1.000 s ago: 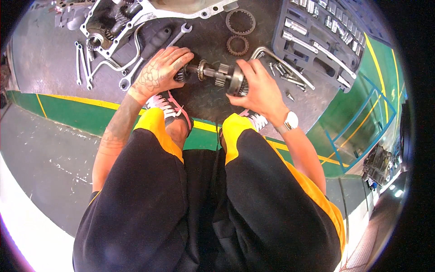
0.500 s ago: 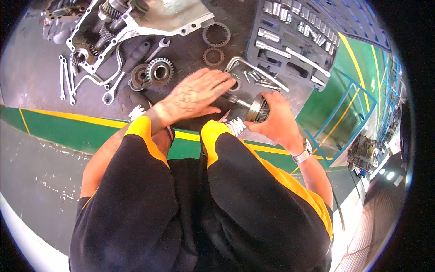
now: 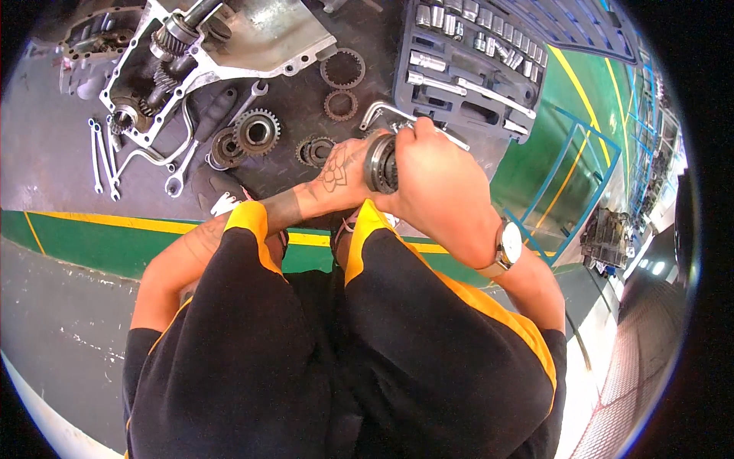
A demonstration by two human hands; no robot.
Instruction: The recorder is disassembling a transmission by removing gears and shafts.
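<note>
A steel gear shaft (image 3: 380,164) is held between my hands just above my knees, its round toothed end facing up toward me. My right hand (image 3: 443,177) is closed round the right side of that gear end, with the fingers over the top. From the left, my left hand (image 3: 340,174) grips the same part; its fingers are mostly hidden behind the gear. Close beyond my left hand lie small toothed rings (image 3: 315,151) on the dark mat. A larger gear (image 3: 258,131) rests farther left beside a second gear (image 3: 225,147).
An open gearbox housing (image 3: 202,69) stands at the far left, with wrenches (image 3: 103,161) before it. Two flat rings (image 3: 342,69) lie mid-table. A socket set case (image 3: 466,96) sits at the far right beside an L-shaped bar (image 3: 378,112). A blue frame (image 3: 569,183) stands right.
My left hand has gone from hovering with fingers stretched out to gripping the gear shaft. My right hand has brought it left and turned its gear end upward.
</note>
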